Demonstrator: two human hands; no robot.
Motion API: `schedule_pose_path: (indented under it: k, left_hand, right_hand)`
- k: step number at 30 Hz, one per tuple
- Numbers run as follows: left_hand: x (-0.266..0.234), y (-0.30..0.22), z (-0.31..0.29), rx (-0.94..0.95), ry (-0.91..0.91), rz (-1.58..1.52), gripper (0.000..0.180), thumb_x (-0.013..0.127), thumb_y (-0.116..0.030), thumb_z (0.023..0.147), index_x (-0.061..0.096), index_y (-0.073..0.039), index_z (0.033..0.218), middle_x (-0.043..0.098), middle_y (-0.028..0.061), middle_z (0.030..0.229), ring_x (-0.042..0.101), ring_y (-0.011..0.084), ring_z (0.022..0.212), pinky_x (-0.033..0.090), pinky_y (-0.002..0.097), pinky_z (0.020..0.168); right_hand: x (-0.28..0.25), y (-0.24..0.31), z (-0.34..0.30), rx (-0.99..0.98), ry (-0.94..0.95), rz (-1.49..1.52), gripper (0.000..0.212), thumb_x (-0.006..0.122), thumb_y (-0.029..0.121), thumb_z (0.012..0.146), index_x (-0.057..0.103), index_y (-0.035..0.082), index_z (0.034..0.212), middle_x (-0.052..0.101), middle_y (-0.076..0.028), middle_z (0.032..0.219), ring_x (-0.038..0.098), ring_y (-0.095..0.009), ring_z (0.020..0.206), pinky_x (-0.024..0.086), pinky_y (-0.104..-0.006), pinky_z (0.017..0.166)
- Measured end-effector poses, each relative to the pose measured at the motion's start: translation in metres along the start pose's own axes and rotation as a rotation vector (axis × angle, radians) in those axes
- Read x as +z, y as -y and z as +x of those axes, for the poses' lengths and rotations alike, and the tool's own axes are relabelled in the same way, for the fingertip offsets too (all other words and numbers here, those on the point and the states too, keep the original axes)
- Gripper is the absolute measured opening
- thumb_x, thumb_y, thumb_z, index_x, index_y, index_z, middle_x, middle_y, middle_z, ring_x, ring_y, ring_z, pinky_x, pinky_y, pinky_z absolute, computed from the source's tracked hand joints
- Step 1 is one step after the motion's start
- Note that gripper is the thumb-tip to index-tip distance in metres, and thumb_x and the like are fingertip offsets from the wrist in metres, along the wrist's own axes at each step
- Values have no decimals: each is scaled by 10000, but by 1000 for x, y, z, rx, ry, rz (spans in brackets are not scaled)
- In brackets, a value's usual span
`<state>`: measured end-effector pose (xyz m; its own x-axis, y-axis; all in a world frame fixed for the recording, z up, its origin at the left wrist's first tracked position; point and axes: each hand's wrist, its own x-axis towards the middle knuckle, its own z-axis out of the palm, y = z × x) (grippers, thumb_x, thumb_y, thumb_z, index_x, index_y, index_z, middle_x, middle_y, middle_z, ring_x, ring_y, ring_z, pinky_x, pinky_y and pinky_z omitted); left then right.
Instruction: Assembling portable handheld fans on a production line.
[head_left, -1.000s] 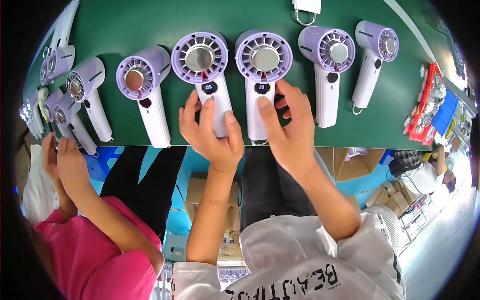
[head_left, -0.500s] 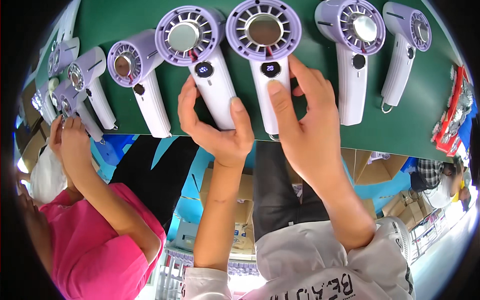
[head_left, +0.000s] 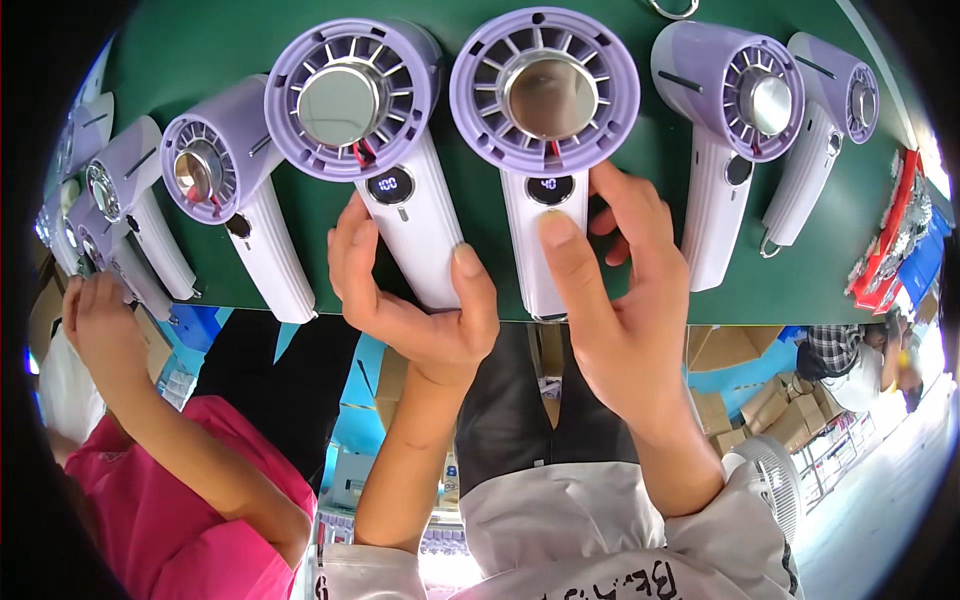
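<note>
Side by side stand two purple-and-white handheld fans, their round open fronts turned up toward me. Around the white handle of the left fan (head_left: 408, 235) my left hand (head_left: 415, 325) curls, fingers on one side and thumb on the other. My right hand (head_left: 632, 300) grips the right fan (head_left: 527, 225) by its handle, the thumb pressed on the front just below the small round display. Both displays are lit. Red wires show inside each fan head beside the metal disc. The fingers behind the right handle are partly hidden.
Similar fans lie on the green table (head_left: 480, 190) to the left, including a nearby fan (head_left: 270, 250), and two more to the right, the closer fan (head_left: 720, 200) first. A red tray (head_left: 885, 250) of metal parts sits far right. A co-worker's hand (head_left: 100, 325) reaches in at left.
The number on the right fan's display has changed. Both fans appear larger and lower in view, still in my hands. The co-worker's hands have shifted down and left in the picture.
</note>
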<state>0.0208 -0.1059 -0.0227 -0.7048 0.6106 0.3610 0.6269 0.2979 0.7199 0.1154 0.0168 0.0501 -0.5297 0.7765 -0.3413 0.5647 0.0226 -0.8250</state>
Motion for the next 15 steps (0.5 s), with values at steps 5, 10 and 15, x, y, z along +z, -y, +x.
schedule_pose_path:
  k: [5, 10, 15]
  left_hand:
    - [-3, 2, 0, 11, 25, 2, 642, 689, -178, 911, 308, 0, 1396, 462, 313, 1357, 544, 363, 1123, 462, 462, 937]
    - [-5, 2, -3, -14, 37, 46, 645, 693, -179, 906, 297, -15, 1388, 464, 306, 1345, 544, 369, 1129, 462, 465, 958]
    - [-1, 3, -4, -12, 18, 15, 636, 696, -179, 902, 306, -20, 1379, 471, 304, 1333, 549, 373, 1126, 464, 473, 962]
  right_hand:
    - [-1, 1, 0, 21, 12, 11, 418, 725, 158, 909, 626, -23, 1273, 633, -130, 1043, 523, -282, 915, 458, -372, 805]
    - [2, 0, 0, 9, 12, 5, 413, 722, 155, 911, 624, -21, 1272, 630, -132, 1035, 523, -279, 911, 453, -371, 789]
    - [-1, 0, 1, 8, 9, 10, 406, 717, 158, 913, 626, -22, 1266, 627, -134, 1028, 520, -279, 905, 447, -373, 779]
